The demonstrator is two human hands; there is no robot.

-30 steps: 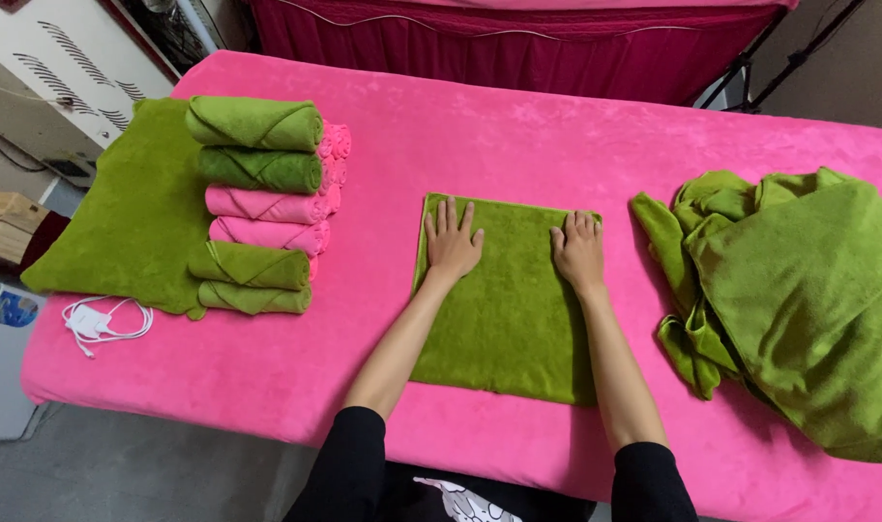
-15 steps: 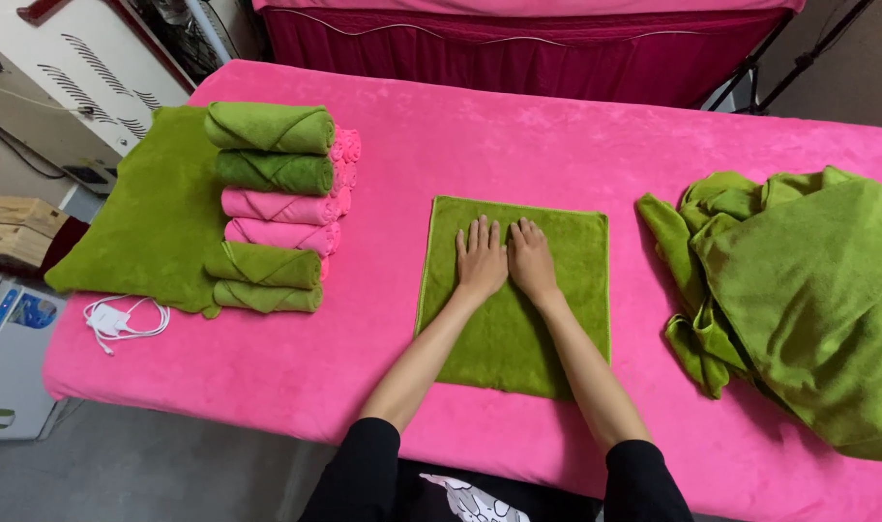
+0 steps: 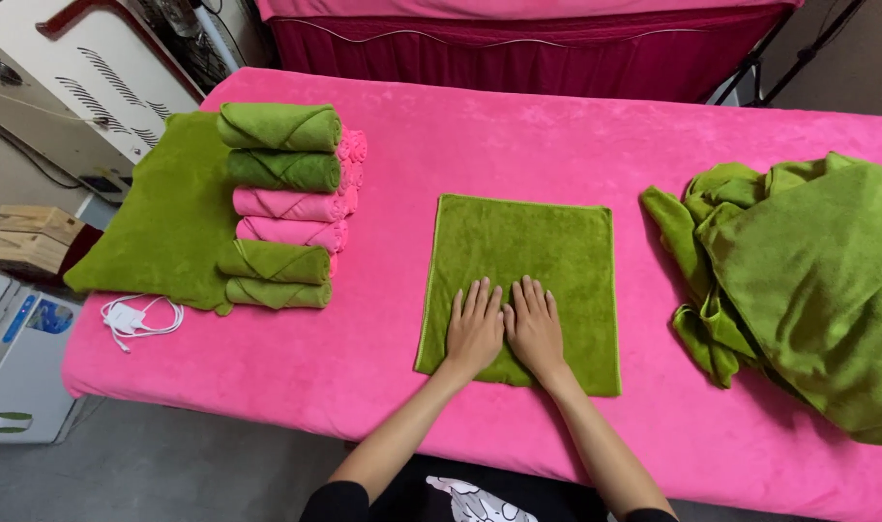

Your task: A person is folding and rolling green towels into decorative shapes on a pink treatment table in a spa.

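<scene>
A green towel (image 3: 523, 271), folded to a near-square, lies flat on the pink-covered table (image 3: 518, 135), close to the table's near edge. All positions below are taken from this towel.

Left hand (image 3: 473, 332): palm down on the towel's near half, fingers straight and close together, pointing to the far edge. It is fully open and grasps nothing; it presses flat on the cloth.

Right hand (image 3: 535, 327): same posture, palm down and flat, just beside the left hand with the 2 thumbs almost touching. It too is open and holds nothing. Both wrists cross the towel's near edge, and both hands sit at the middle of its width.

To the left of the towel, well apart from it, stands a row of 6 rolled towels (image 3: 284, 208): 2 green at the far end, 2 pink in the middle, 2 green at the near end. They rest partly on a spread green cloth (image 3: 165, 213) that reaches the table's left edge. Near that cloth's closest corner lies a white charger with a coiled cable (image 3: 136, 317).

To the right of the towel, apart from it, sits a loose heap of green towels (image 3: 799, 280), unfolded and crumpled, reaching the picture's right edge.

The towel's surface looks smooth, its edges straight, with the far edge parallel to the table's.
</scene>
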